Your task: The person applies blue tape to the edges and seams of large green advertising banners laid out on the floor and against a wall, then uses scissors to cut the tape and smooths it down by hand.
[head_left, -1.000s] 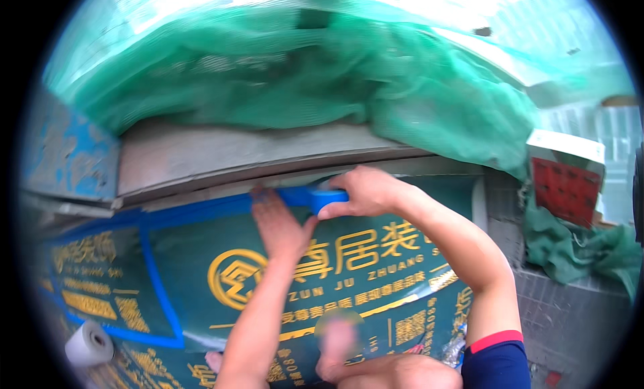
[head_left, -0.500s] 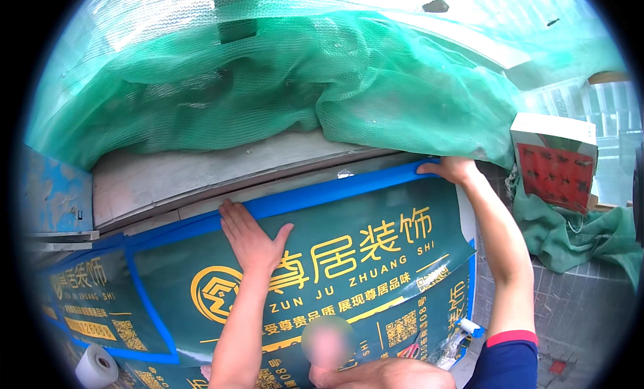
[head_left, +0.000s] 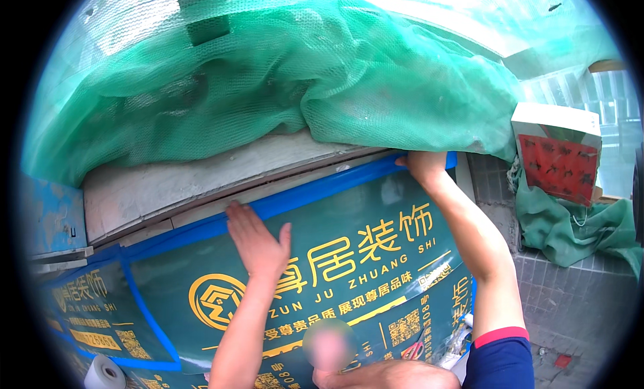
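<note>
A dark green protective sheet (head_left: 376,194) with yellow lettering and a round emblem lies in front of me. A strip of blue tape (head_left: 315,192) runs along its far edge, beside a pale stone ledge. My left hand (head_left: 260,245) is open on the sheet, thumb spread, fingertips at the tape. Further right, my right hand (head_left: 425,166) rests on the tape with its thumb stretched to the left; its other fingers are partly hidden. The tape's right end shows just past that hand.
Green netting (head_left: 235,94) hangs in folds over the ledge (head_left: 201,174). At right stands a white box with a red panel (head_left: 558,154). Scissors (head_left: 414,351) lie near the lower right, a white roll (head_left: 104,373) at lower left. A blue panel (head_left: 55,214) borders the far left.
My right hand has slid left along the tape, uncovering the tape's right end. My left hand stays in nearly the same place on the sheet. The view has shifted slightly.
</note>
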A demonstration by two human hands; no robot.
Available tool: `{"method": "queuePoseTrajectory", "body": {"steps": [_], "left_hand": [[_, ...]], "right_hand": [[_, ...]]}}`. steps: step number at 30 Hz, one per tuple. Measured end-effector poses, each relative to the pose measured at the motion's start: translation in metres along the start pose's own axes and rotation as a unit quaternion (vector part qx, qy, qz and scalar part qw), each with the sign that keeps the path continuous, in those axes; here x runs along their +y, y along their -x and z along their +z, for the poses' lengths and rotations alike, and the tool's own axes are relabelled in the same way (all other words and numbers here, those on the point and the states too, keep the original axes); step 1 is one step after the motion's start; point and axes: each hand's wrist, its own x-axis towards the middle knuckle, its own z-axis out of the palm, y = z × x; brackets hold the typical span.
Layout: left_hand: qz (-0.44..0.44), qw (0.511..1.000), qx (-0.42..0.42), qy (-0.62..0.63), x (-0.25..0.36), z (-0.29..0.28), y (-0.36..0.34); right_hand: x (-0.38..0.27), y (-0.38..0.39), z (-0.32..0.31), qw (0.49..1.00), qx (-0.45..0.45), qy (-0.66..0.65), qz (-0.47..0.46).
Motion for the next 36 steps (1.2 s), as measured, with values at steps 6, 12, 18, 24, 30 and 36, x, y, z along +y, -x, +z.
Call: {"method": "queuePoseTrajectory", "body": {"steps": [6,12,18,24,30,36], "left_hand": [[0.192,0.971,-0.102,0.1,0.086,0.024,-0.022],[0.361,0.911,-0.18,0.085,0.17,0.044,-0.07],[0.42,0.876,-0.201,0.123,0.207,0.064,-0.092],[0.446,0.871,-0.194,0.068,0.212,0.056,-0.089],[0.455,0.866,-0.205,0.029,0.216,0.052,-0.092],[0.467,0.861,-0.196,0.053,0.212,0.054,-0.096]], "right_hand": [[-0.007,0.002,0.01,0.997,0.021,0.078,-0.017],[-0.001,0.002,0.015,0.999,-0.051,-0.008,0.01],[0.038,0.003,0.005,0.989,-0.025,-0.132,-0.063],[0.128,0.025,-0.027,0.943,-0.144,-0.264,-0.145],[0.214,0.013,0.003,0.989,-0.011,-0.118,-0.089],[0.208,-0.017,0.046,0.992,0.121,-0.023,0.021]]}}
